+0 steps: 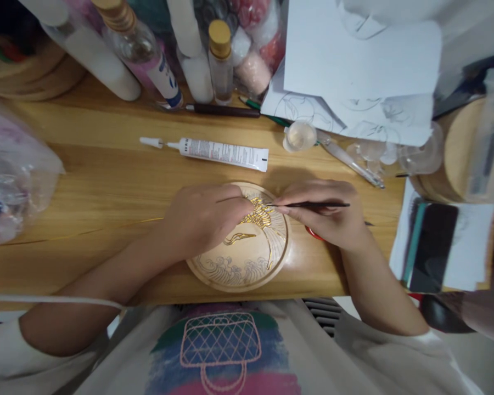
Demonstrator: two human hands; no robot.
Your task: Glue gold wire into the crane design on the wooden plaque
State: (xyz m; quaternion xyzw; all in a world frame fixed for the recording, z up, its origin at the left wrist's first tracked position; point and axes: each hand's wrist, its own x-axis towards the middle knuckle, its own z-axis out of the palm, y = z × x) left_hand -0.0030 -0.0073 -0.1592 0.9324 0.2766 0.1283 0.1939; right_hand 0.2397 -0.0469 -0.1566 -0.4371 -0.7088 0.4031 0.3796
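Note:
A round wooden plaque (247, 277) lies near the table's front edge. It bears a line drawing of waves and a bird, partly outlined in gold wire. My left hand (208, 216) rests over its upper left, fingers curled and pressed together at the gold feathers. A loose gold wire (144, 221) runs left across the table from under this hand; its hold at the fingertips is hidden. In a pinch, my right hand (327, 211) grips slim dark tweezers (321, 205), their tip at the gold feathers close to my left thumb. Something red (314, 233) shows beneath the right hand.
Above the plaque lies a white glue tube (224, 153) with a nozzle. Behind it stand bottles (221, 63) and a dark pen (226, 111). A small clear cup (300, 136), sketch papers (362, 60) and a phone (432, 247) are rightward; a plastic bag (16, 170) lies left.

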